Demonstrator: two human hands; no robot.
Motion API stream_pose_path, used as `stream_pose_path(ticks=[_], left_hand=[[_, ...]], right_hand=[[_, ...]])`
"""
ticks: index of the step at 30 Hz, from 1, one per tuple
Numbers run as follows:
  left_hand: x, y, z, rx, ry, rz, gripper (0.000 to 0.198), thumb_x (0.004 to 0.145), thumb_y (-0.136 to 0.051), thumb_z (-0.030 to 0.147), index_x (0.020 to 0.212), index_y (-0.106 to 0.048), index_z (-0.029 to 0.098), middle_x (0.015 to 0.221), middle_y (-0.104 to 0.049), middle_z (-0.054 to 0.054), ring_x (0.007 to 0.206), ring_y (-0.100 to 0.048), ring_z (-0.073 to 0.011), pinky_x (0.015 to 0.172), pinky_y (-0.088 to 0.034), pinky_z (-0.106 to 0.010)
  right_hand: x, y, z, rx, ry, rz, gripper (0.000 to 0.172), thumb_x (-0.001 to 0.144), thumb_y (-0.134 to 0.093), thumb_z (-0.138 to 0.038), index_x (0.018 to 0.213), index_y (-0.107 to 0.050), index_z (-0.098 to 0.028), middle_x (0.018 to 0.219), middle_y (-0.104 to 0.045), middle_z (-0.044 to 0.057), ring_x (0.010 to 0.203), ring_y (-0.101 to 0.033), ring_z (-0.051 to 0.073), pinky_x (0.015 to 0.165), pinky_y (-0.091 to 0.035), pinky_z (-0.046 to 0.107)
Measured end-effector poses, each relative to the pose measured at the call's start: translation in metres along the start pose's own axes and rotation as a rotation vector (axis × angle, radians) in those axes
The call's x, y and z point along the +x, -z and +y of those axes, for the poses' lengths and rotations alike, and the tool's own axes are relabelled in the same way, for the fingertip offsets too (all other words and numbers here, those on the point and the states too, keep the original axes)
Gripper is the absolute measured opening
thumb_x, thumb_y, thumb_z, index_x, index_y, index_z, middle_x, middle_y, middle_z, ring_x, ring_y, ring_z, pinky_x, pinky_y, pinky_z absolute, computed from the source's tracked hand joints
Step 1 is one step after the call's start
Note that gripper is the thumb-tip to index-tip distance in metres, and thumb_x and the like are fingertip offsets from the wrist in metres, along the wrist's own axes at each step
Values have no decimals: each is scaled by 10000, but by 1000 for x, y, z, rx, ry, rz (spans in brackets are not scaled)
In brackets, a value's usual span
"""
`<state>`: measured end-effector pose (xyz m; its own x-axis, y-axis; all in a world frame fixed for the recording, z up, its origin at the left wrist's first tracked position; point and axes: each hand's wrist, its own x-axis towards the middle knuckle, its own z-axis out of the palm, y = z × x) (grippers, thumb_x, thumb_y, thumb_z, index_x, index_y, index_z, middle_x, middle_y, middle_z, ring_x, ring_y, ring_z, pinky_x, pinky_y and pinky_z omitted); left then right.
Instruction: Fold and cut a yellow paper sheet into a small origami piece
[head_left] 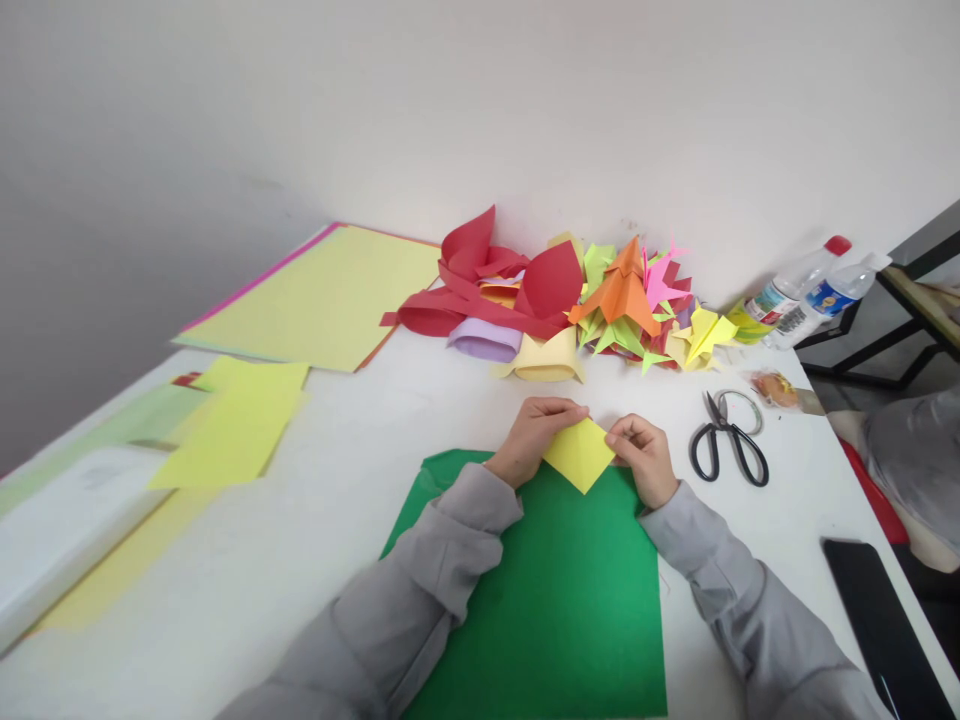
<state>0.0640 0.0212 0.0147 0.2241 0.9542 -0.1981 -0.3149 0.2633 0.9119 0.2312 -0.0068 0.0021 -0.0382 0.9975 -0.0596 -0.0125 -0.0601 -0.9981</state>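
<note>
A small yellow paper (581, 458), folded to a diamond with a crease down its middle, is between my two hands above a green sheet (555, 590). My left hand (536, 430) pinches its upper left edge, fingers closed. At its right corner, the thumb and fingertips of my right hand (645, 455) are closed on the paper. One point of the diamond faces toward me. The fingers partly cover its upper edges. The green sheet lies flat under my forearms, its far left corner curled.
Folded paper shapes (622, 290) and red paper loops (487, 290) are piled by the wall. Black-handled scissors (729, 440), two bottles (787, 290) and a black phone (889, 625) lie right. Left are yellow sheets (240, 420), a large pale sheet (322, 300) and a white packet (82, 520).
</note>
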Motion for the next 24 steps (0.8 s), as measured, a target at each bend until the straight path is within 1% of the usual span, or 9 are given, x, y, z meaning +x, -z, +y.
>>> stream_pose_path(ticks=[3, 6, 11, 15, 18, 21, 22, 24], left_hand=[[3, 2, -1, -94, 40, 64, 231, 552, -812, 324, 612, -711, 126, 590, -617, -11, 560, -508, -113, 527, -371, -229], [4, 2, 0, -140, 54, 98, 236, 529, -825, 318, 595, -706, 126, 571, -610, -8, 546, -510, -110, 519, -377, -227], [3, 1, 1, -134, 50, 99, 235, 524, -826, 319, 597, -708, 130, 582, -619, -9, 553, -519, -113, 524, -383, -227], [2, 1, 1, -108, 36, 115, 248, 530, -818, 341, 604, -701, 134, 590, -618, -9, 553, -516, -119, 522, -380, -234], [0, -1, 2, 29, -20, 38, 265, 580, -787, 369, 579, -676, 128, 556, -582, 6, 536, -477, -107, 511, -346, -231], [-2, -4, 2, 185, -103, -52, 299, 629, -750, 389, 534, -642, 128, 499, -527, 23, 529, -434, -98, 517, -320, -236], [-2, -4, 1, 211, -127, -61, 298, 634, -745, 390, 535, -642, 129, 500, -531, 23, 539, -436, -102, 529, -326, -240], [-1, -4, 0, 209, -147, -38, 277, 626, -751, 382, 558, -655, 132, 533, -566, 13, 566, -455, -111, 558, -349, -247]], right_hand=[[1, 3, 4, 86, -25, 18, 153, 664, -704, -285, 645, -589, -186, 493, -546, -50, 437, -448, 93, 455, -346, 221], [2, 5, 8, 149, 1, 20, 115, 666, -692, -231, 636, -593, -182, 478, -557, -51, 422, -440, 84, 440, -321, 209], [3, 5, 9, 221, 50, 23, 84, 667, -655, -184, 623, -584, -178, 472, -559, -49, 414, -429, 84, 441, -304, 215], [5, 4, 6, 299, 93, 49, 114, 682, -623, -226, 606, -548, -186, 476, -546, -42, 420, -429, 96, 451, -306, 231], [5, 3, 3, 216, 49, 27, 181, 730, -635, -326, 644, -556, -187, 534, -554, -33, 446, -436, 99, 454, -317, 234], [3, 0, -1, 45, 19, -42, 250, 713, -685, -410, 677, -576, -188, 540, -510, -47, 461, -400, 93, 452, -308, 230], [2, -1, -2, -7, 27, -54, 270, 700, -698, -428, 673, -578, -188, 518, -481, -55, 457, -376, 89, 449, -294, 229], [1, -3, -5, -73, 46, -56, 307, 687, -705, -464, 655, -574, -187, 479, -442, -65, 449, -338, 85, 447, -274, 231]])
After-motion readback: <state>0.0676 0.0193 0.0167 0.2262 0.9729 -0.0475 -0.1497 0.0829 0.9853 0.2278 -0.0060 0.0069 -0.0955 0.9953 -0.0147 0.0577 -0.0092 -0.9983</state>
